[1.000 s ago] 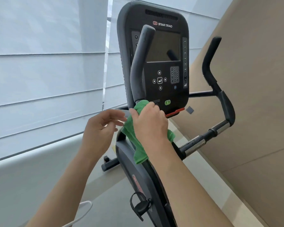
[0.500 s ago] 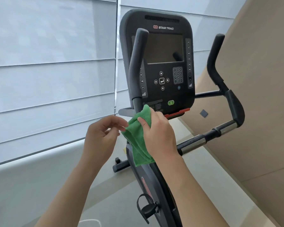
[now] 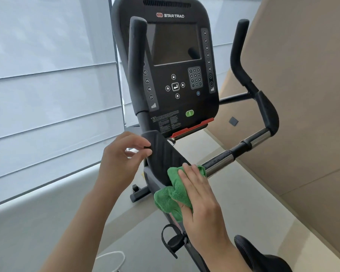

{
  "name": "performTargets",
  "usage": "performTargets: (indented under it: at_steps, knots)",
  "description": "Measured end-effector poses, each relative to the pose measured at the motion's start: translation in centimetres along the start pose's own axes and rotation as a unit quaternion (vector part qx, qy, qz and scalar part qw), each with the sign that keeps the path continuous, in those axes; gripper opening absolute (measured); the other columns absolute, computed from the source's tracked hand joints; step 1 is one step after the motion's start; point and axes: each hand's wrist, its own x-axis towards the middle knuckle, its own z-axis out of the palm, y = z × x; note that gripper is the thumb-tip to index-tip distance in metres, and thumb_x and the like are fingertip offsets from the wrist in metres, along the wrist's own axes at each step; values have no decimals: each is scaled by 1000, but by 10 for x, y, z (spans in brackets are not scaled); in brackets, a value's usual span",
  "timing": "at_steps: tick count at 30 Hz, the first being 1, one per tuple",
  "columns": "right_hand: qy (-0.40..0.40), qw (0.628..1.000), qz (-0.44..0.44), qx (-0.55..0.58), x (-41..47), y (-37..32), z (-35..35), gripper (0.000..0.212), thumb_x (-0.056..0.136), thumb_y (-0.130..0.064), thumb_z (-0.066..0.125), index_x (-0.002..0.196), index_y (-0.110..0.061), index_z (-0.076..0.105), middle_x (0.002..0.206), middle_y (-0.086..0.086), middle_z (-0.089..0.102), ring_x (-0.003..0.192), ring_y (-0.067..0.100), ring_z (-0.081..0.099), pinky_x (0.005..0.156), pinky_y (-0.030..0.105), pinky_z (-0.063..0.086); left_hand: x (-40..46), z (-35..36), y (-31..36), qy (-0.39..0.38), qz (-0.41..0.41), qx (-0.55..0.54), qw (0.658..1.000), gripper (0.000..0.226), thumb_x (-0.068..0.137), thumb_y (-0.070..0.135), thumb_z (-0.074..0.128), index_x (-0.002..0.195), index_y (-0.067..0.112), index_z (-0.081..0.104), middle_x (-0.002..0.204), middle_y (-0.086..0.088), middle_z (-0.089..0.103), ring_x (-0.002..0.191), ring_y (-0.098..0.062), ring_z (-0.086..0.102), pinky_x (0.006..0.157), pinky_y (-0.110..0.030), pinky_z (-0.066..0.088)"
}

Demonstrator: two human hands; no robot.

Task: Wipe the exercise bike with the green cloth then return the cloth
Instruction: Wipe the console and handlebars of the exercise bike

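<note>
The black exercise bike's console (image 3: 175,85) stands straight ahead, with upright handlebars on its left (image 3: 136,65) and right (image 3: 241,55). My right hand (image 3: 200,199) holds the green cloth (image 3: 172,195) against the bike where the ribbed black grip (image 3: 163,154) meets the chrome bar (image 3: 220,166). Its fingers lie flat over the cloth and the thumb is tucked into the folds. My left hand (image 3: 124,160) hovers left of the ribbed grip, fingers loosely curled, fingertips touching its edge and holding nothing.
White window blinds (image 3: 47,95) fill the left and a beige wall (image 3: 306,95) runs close on the right. Below are a pedal with strap (image 3: 173,241), the black seat (image 3: 253,256) and a white cable (image 3: 112,258) on the floor.
My right hand has carried the cloth down from the base of the left upright handlebar to the junction with the chrome bar. My left hand let go of the cloth's edge and now touches the ribbed grip.
</note>
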Motion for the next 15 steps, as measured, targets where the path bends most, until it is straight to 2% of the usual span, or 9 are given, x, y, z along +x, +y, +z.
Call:
performTargets:
  at_steps: [2,4,8,10,15]
  knots:
    - [18,1000,16,19,7,-6,4,74,90,3,78,157,-8,48,167,0,42,160,19,28,121,57,40,3,3,-3,11,-30,-13,999,23,84,2,82,85,23,75,92,8,72,90,-9,72,74,-16,54]
    - [32,998,31,36,19,-14,6,62,97,-7,73,155,-6,50,164,2,46,159,18,31,123,55,39,3,4,-6,12,-42,-19,999,23,84,3,83,81,24,74,89,8,72,89,-8,72,71,-12,51]
    - [26,996,64,60,55,-30,5,56,105,-31,57,155,-7,51,161,1,49,157,14,34,128,41,34,5,4,-9,18,-62,-31,997,25,82,4,84,77,26,73,86,8,75,87,-8,72,70,-12,51]
    - [31,994,79,67,77,-38,6,54,106,-32,59,153,-8,52,158,3,53,153,15,41,125,35,36,5,5,-10,17,-70,-43,996,25,83,4,84,77,26,74,84,9,76,86,-9,73,70,-14,53]
    - [51,986,112,115,128,-47,10,43,107,-27,62,143,-4,60,143,7,65,135,22,57,117,35,44,3,2,-8,8,-102,-75,992,22,83,2,81,76,23,77,82,5,78,79,-8,74,68,-21,55]
